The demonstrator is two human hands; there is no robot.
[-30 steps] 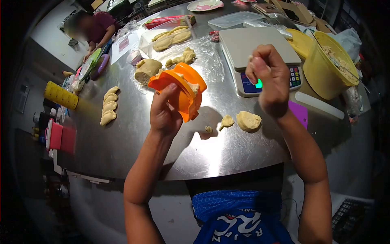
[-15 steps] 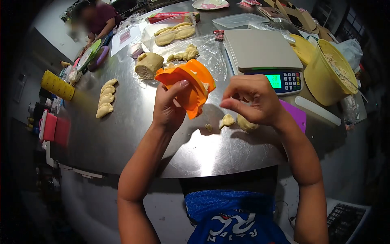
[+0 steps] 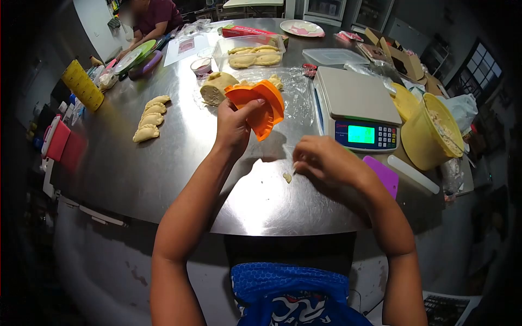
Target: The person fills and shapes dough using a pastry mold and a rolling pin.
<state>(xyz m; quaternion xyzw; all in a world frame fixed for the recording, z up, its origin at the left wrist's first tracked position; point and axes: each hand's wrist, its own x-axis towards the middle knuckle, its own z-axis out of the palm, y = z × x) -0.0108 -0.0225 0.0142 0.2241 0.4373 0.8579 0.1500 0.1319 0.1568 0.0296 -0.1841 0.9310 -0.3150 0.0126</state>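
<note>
My left hand point(image 3: 235, 126) is closed on an orange pastry mould point(image 3: 265, 111), raised above the table with its scalloped halves folded toward each other. What lies inside the mould is hidden. My right hand point(image 3: 329, 157) is low over the steel table, fingers curled; anything in them or beneath the palm is out of sight. Beside its fingertips rests a small dough scrap point(image 3: 287, 177). Behind the mould sits a large cut lump of dough point(image 3: 213, 88) on plastic wrap. To the left, several crimped half-moon pastries point(image 3: 151, 119) lie in an overlapping row.
A digital scale point(image 3: 353, 95) stands right of centre, with a purple scraper point(image 3: 385, 176) and white rolling pin point(image 3: 413, 174) in front. A yellow tub point(image 3: 421, 136) of filling is farther right. Behind are a clear container point(image 3: 220, 57) of pastries and, at back left, another person point(image 3: 157, 19).
My right hand has come down to the table, over where dough pieces lay, and they no longer show. The mould has tilted in my left hand. The view has shifted.
</note>
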